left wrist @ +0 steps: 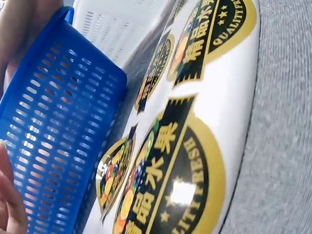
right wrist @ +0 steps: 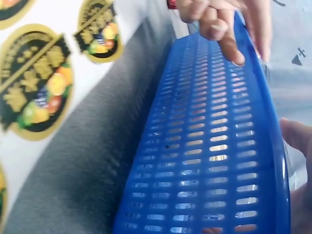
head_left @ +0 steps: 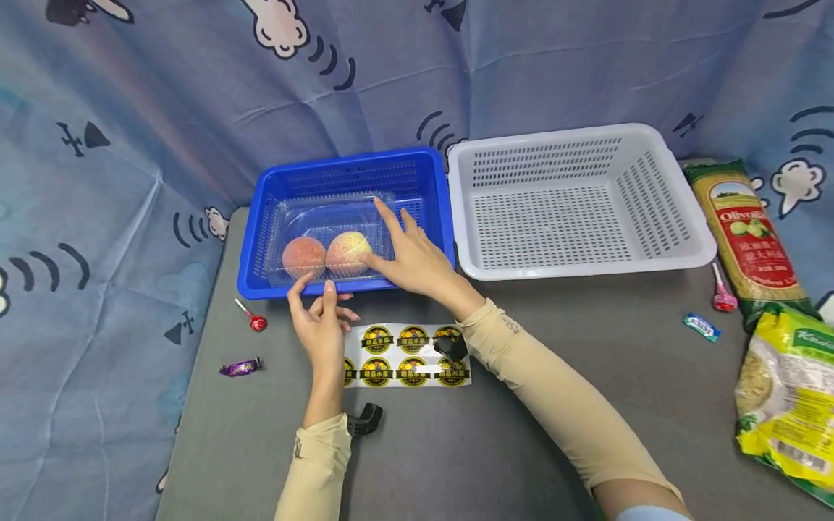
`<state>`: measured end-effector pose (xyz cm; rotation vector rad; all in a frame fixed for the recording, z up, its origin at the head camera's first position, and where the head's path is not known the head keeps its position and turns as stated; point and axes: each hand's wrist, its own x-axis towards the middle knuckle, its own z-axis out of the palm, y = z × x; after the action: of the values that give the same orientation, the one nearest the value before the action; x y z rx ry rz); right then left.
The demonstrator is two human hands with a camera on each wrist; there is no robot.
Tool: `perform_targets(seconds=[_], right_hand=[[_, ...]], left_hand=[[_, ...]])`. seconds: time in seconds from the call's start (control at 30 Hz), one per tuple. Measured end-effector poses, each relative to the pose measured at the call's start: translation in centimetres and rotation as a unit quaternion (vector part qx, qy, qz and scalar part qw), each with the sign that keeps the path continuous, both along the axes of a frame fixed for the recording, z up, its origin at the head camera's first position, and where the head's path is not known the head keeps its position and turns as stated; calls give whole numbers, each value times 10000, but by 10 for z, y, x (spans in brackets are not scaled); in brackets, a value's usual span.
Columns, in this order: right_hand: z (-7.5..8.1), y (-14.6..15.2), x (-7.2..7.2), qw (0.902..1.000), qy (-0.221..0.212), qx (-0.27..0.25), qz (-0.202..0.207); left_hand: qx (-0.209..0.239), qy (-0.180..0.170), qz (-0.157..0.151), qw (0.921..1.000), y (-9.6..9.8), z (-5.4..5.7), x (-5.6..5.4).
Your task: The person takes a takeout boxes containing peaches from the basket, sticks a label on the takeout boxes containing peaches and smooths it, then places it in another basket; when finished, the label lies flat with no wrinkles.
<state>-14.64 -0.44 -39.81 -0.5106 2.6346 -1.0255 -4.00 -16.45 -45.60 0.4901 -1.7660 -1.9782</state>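
Observation:
A clear plastic box (head_left: 319, 210) lies in the blue basket (head_left: 426, 163), with a pink peach (head_left: 303, 257) and a yellowish peach (head_left: 349, 253) visible through it. My left hand (head_left: 319, 329) is at the basket's front rim, its index finger and thumb reaching up to the front edge of the box. From the right, my right hand (head_left: 417, 260) spreads its fingers over the box's right side, the thumb near the yellowish peach. A sheet of round fruit stickers (head_left: 412, 354) lies on the table under my forearms, partly hidden.
Right of the blue basket stands a white basket (head_left: 547, 275). Further right are a pasta bag (head_left: 756, 239), a yellow bag (head_left: 791, 398), a pink lollipop (head_left: 723, 299) and a blue-wrapped candy (head_left: 701, 326). On the left lie a red lollipop (head_left: 258, 323) and a purple-wrapped candy (head_left: 240, 367).

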Motion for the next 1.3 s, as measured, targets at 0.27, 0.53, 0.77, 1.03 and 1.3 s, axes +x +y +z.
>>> perform_targets(seconds=[0.27,0.53,0.77,1.03,1.3], right_hand=[[2,-2,-15,9918,-1164,-507,165],[-1,-4,-23,9868,-1397,-793,211],[-2,-3,-25,9873,-1311,-853,283],[-2,1,-27,9887,-987,-1093,291],[3,3,-21,9886,-642,-1358,33]], left_hand=[[-162,120,74,9998,1,1,1],[-129,118,50,9998,1,4,0],[-135,105,45,9998,1,3,0],[-210,126,-11,9997,1,3,-1],[-163,114,5,9998,0,3,-1]])
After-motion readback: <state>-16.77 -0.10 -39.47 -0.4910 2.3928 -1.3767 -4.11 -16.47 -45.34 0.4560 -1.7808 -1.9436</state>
